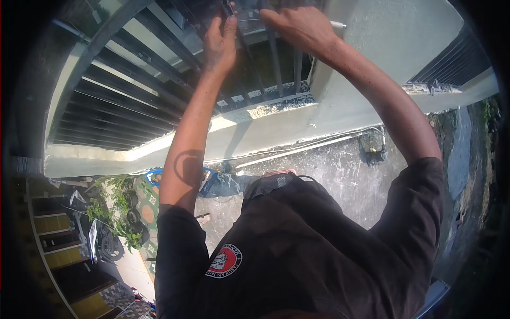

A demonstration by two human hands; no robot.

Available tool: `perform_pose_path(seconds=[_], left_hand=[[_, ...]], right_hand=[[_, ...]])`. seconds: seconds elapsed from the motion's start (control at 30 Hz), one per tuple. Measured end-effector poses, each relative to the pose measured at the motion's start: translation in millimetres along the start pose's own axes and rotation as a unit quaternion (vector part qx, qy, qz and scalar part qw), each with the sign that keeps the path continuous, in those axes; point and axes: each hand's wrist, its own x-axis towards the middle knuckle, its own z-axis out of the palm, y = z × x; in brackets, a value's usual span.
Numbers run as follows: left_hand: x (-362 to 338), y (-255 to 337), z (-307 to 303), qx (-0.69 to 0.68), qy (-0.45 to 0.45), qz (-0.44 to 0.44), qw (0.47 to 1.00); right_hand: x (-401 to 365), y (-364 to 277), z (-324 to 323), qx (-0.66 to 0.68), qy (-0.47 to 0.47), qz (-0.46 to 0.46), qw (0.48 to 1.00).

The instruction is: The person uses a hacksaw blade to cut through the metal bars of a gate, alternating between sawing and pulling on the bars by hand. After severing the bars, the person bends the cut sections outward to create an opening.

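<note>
Our left hand [220, 42] pinches a small dark piece [228, 8] at the railing [159, 80], fingers closed. Our right hand [300, 26] grips a thin white rod [338, 24]. With both arms stretched out, we judge either could slip and drop past the railing.

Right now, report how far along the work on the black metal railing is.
Done: no finished part shows; the black metal bar railing stands on the grey concrete wall. In hand: the left hand pinches a small dark piece against the bars, and the right hand grips a thin white rod beside it. Left: likely most of the work at the bars, since both hands are on it.
</note>
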Motion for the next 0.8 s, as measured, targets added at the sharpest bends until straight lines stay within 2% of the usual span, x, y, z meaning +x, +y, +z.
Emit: perform_pose_path(seconds=[0.03,0.13,0.23,0.3,0.37,0.4,0.47,0.53,0.67,0.73,0.8], left_hand=[[-6,-3,0,0.01,-0.005,0.0,1.0],[-24,-8,5,0.025,-0.03,-0.022,0.999],[-46,-20,15,0.005,-0.035,-0.051,0.998],[-63,-26,17,0.067,-0.07,-0.109,0.989],[-66,-25,18,0.09,-0.085,-0.128,0.984],[-63,-22,19,0.092,-0.073,-0.124,0.985],[-52,-16,18,0.094,-0.061,-0.123,0.986],[-24,-4,14,0.01,-0.008,-0.034,0.999],[-17,8,13,-0.042,-0.013,-0.033,0.998],[-28,-7,15,0.011,-0.031,-0.014,0.999],[-47,4,24,0.027,0.0,-0.034,0.999]], right_hand=[[0,-13,4,0.221,0.027,0.067,0.973],[-7,-24,2,0.186,-0.025,0.071,0.98],[-22,-37,20,0.194,-0.019,0.058,0.979],[-31,-46,32,0.192,-0.037,0.028,0.98],[-34,-48,34,0.195,-0.048,0.032,0.979],[-34,-47,32,0.202,-0.063,0.028,0.977],[-25,-41,28,0.215,-0.03,0.044,0.975],[-13,-24,5,0.234,0.04,0.079,0.968],[-10,-23,3,0.251,0.051,0.098,0.962],[-19,-35,14,0.255,0.04,0.105,0.96],[-29,-50,31,0.242,-0.005,0.086,0.966]])
